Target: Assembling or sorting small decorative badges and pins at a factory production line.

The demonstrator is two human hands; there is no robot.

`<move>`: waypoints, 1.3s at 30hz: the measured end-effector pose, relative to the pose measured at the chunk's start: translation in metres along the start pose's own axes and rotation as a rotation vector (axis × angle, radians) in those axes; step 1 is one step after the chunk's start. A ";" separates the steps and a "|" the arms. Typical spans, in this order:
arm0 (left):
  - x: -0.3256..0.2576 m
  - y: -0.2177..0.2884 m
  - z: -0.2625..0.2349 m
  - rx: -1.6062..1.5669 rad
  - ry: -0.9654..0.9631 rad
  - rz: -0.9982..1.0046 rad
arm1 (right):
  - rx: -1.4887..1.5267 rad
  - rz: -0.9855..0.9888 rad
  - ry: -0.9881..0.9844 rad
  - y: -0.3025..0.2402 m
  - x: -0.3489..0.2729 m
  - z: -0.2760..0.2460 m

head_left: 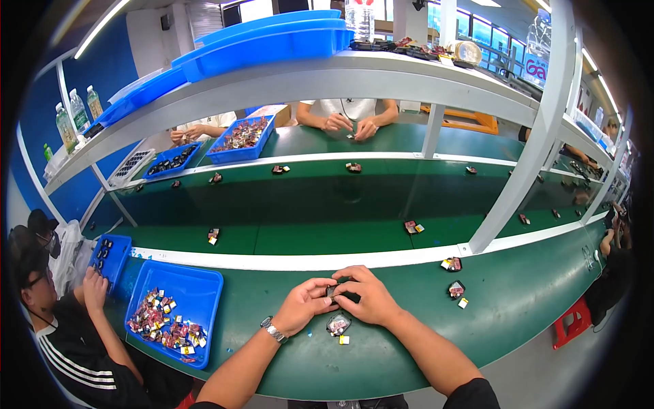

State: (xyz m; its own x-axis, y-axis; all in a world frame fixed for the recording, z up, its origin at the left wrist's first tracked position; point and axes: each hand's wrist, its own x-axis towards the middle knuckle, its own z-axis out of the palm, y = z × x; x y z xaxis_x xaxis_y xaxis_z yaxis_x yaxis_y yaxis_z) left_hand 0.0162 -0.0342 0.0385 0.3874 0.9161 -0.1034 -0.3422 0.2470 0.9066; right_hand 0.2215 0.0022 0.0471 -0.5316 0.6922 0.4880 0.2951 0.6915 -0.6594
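Over the green worktop [422, 327], both my hands meet with fingers bent around a small dark part [332, 292]. My left hand [306, 304], with a metal watch on its wrist, pinches the part from the left. From the other side my right hand [368, 296] grips it, its fingers curled over the top. My fingers hide most of the part, so its exact kind does not show. Just below lies a small dark-rimmed unit [338, 324] with reddish and silvery innards. A yellow-and-white tab [344, 339] sits at its lower edge.
Left of my hands stands a blue tray [215, 300] of reddish parts with yellow-white tabs. A co-worker's hand [95, 286] reaches a smaller blue tray [121, 262]. Similar units [456, 290] lie at right. A white post [507, 184] and shelf [381, 76] stand ahead; more people sit beyond.
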 end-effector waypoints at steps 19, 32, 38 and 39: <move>0.000 -0.003 -0.002 -0.052 0.016 -0.004 | 0.021 0.031 0.048 -0.006 -0.004 0.006; 0.002 -0.006 -0.007 -0.069 0.039 0.010 | 0.096 0.028 0.018 0.000 -0.006 0.006; 0.003 -0.004 0.001 -0.085 0.021 0.052 | 0.288 0.107 -0.021 0.014 -0.007 0.007; 0.002 -0.005 -0.001 -0.084 0.023 0.056 | 0.312 0.118 -0.027 0.014 -0.006 0.007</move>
State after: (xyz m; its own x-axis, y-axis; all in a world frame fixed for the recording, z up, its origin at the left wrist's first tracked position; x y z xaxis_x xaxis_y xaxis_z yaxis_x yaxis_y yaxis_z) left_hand 0.0177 -0.0329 0.0335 0.3462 0.9359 -0.0643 -0.4338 0.2205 0.8736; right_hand 0.2231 0.0064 0.0307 -0.5306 0.7549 0.3855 0.1005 0.5077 -0.8557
